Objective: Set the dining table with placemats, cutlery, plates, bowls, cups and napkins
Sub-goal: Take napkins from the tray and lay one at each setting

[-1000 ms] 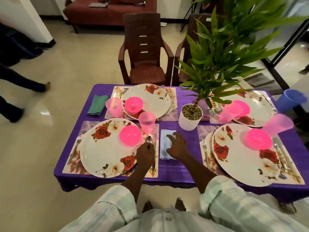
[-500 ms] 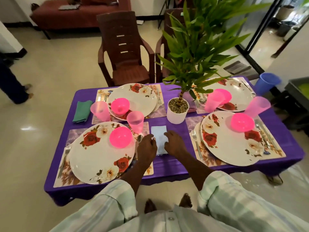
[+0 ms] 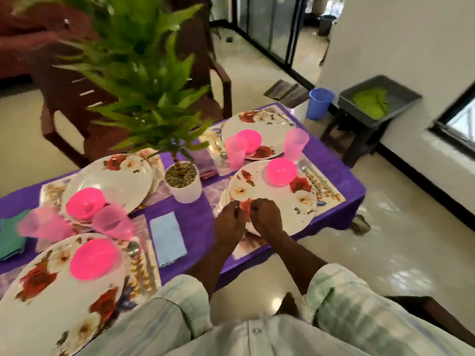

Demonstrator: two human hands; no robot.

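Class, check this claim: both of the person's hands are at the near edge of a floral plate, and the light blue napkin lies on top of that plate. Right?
Not quite. The head view shows both hands at the floral plate, but the light blue napkin lies flat on the purple tablecloth, left of that plate.

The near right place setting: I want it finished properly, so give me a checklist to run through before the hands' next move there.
1. Large white plate with red roses sits on its floral placemat: ok.
2. Round pink plastic bowl rests on that plate: ok.
3. Translucent pink plastic cup stands beside the setting: ok.
4. Metal cutlery lies on the placemat to the right of the plate: ok. Cutlery on the left: cannot tell, the hands cover it.
5. Napkin for this setting: not ok, none seen here; a pale blue folded napkin lies by the neighbouring setting.
6. Left hand and right hand at the plate's near rim, holding something: cannot tell.
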